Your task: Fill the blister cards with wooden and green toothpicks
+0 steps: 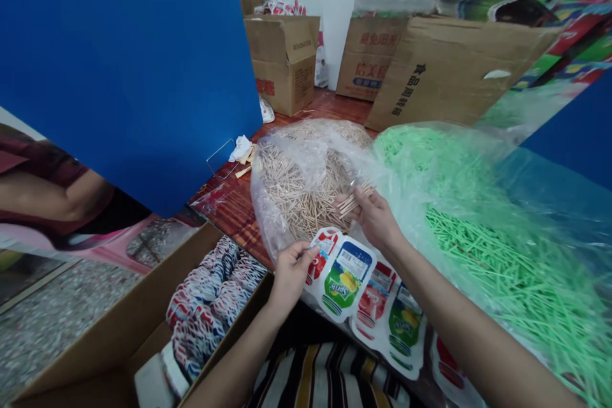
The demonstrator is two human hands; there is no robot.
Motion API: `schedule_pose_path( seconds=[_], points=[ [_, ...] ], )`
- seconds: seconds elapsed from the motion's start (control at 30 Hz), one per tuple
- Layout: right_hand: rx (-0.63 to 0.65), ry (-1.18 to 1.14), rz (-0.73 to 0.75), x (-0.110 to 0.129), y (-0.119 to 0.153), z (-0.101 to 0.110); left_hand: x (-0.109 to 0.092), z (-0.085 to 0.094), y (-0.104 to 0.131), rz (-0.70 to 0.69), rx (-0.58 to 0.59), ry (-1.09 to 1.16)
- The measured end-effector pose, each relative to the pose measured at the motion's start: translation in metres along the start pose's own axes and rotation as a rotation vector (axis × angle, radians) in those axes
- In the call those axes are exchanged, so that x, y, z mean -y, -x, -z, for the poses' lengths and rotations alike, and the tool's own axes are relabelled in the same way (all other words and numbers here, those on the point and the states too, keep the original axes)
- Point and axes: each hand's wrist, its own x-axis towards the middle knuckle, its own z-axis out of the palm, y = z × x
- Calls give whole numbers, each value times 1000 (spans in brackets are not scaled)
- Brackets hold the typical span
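Observation:
My left hand (289, 273) pinches the left end of a strip of printed packets (345, 277), red cola and green-blue Sprite designs by turns. The strip runs toward the lower right, passing beneath my right forearm. Between the thumb and fingers of my right hand (377, 217) is a small bunch of thin tan sticks (351, 204). That hand is above the near right side of a clear plastic bag (261, 194), which is full of loose sticks of the same kind. Some of its fingers are hidden behind the bunch.
Bright green sticks (497, 274) fill another clear bag at right. A cardboard box (115, 325) at lower left holds stacked packets (205, 299). More cartons (287, 70) stand behind on the red-brown table (229, 204). A blue panel (129, 64) rises at left; another person's arm (52, 197) shows beside it.

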Motion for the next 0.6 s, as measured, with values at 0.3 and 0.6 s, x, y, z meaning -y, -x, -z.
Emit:
schedule_pose_path(
  seconds=[0.3, 0.6],
  points=[
    [278, -23, -103, 13, 24, -6, 7, -8, -6, 61, 28, 137],
    [446, 23, -215, 12, 24, -7, 11, -9, -8, 31, 10, 148]
  ],
)
